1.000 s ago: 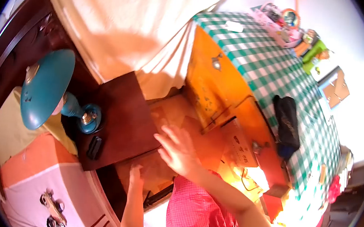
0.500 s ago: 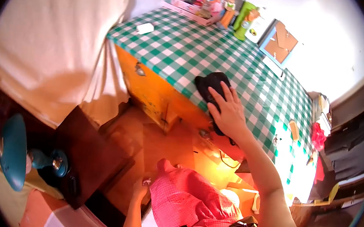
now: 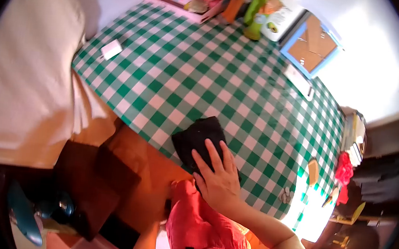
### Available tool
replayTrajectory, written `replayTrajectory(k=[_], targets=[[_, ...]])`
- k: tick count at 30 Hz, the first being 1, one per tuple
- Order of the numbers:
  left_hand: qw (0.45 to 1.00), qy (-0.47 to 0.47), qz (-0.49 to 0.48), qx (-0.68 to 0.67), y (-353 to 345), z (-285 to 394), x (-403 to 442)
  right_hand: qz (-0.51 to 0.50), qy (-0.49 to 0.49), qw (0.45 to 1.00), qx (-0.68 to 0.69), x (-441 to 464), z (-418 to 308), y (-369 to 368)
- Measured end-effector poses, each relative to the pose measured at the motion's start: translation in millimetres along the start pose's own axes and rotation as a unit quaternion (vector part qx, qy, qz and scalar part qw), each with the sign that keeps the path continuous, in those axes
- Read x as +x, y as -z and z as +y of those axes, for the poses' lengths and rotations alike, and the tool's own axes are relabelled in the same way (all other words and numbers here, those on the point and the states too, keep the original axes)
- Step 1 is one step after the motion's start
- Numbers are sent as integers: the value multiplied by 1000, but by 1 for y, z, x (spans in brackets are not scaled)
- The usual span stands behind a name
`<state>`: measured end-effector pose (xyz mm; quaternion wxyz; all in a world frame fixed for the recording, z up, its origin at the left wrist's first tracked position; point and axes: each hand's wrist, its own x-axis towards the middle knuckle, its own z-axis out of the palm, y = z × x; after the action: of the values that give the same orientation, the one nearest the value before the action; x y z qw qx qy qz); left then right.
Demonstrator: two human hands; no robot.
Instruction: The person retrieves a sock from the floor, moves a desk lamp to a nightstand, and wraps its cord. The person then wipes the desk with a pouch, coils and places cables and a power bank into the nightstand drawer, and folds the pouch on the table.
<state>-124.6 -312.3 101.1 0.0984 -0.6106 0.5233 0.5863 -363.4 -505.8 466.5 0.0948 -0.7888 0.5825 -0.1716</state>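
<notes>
My right hand (image 3: 220, 183) lies flat, fingers spread, on a folded black cloth (image 3: 197, 136). The cloth rests at the front edge of a table with a green-and-white checked cover (image 3: 166, 64); its lower part is hidden under my palm. Low beside my red clothing hangs my left hand (image 3: 148, 236), dim and blurred, its fingers not readable. To the right of the black cloth sits a small cluster of greyish pieces (image 3: 286, 195). A tan block, perhaps a brush or sponge, (image 3: 313, 172) lies farther right, by the bright sunlit patch.
At the back stand a pink tray (image 3: 199, 17) of small items, a green bottle (image 3: 259, 11), a white bottle (image 3: 281, 18) and a blue-framed board (image 3: 313, 44). A white adapter (image 3: 111, 49) is at the left corner. Below left is a teal lamp (image 3: 25, 213); books (image 3: 354, 133) stand right.
The view has moved closer over the table. My right hand and the black cloth now appear lower in view, with the hand still spread on the cloth. My left hand shows lower and less clearly.
</notes>
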Motion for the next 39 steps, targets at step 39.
replayTrajectory(k=[39], targets=[[711,-424,555,81,205,336,-146,-24,-1,995,101,10,60,51]])
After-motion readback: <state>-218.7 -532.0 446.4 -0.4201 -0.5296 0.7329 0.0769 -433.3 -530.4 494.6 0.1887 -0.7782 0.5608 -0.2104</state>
